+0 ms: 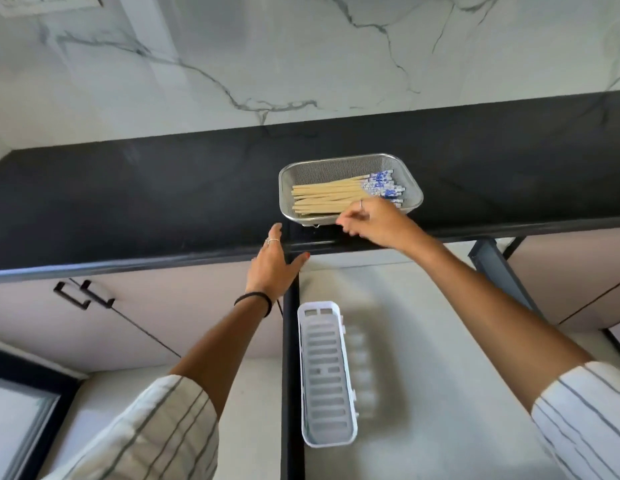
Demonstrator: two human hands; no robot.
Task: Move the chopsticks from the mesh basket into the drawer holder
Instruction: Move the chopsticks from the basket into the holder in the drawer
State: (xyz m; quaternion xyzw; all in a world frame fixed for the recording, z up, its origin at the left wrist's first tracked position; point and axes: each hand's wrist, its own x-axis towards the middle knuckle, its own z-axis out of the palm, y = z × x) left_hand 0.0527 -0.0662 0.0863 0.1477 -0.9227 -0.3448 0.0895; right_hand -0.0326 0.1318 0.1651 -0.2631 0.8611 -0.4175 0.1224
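Chopsticks not yet in white holder, nearest, empty in open drawer. Left hand flat on counter edge, fingers loose. Right hand at mesh basket rim, fingers curled, grasping nothing. Bundle inside: light, stiff, likely slick; pinch mid-shaft.

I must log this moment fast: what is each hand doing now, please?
Left hand: open, holding nothing, at the counter edge.
Right hand: fingers curled at the mesh basket rim beside the chopsticks; whether it holds any cannot be told.

Black countertop, mesh basket near front edge
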